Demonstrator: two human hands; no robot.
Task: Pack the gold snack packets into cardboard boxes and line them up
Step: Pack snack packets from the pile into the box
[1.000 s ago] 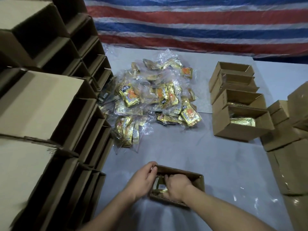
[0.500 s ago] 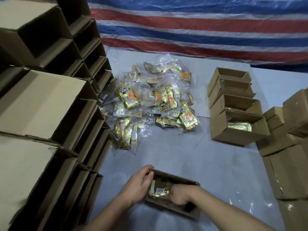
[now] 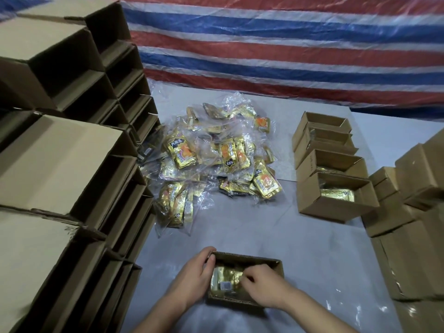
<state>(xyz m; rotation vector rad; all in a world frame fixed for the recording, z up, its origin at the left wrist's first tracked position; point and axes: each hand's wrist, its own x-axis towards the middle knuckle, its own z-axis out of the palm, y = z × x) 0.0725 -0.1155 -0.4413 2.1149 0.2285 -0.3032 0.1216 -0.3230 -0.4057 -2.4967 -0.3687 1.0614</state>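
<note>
Lower centre of the frame: right hand [image 3: 263, 288], fingers curled, presses a gold packet [image 3: 225, 281] down inside an open cardboard box [image 3: 254, 260]; left hand [image 3: 192, 277] grips the box's left wall. Centre: heap of gold snack packets [image 3: 211, 155] on the grey surface [image 3: 300, 241]. Right: row of filled boxes [image 3: 334, 169]. Left: stacked empty boxes [image 3: 72, 152].

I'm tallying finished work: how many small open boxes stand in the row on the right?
4, lined up front to back: nearest box showing gold packets, second box, third box, farthest box. More may sit hidden behind.
</note>
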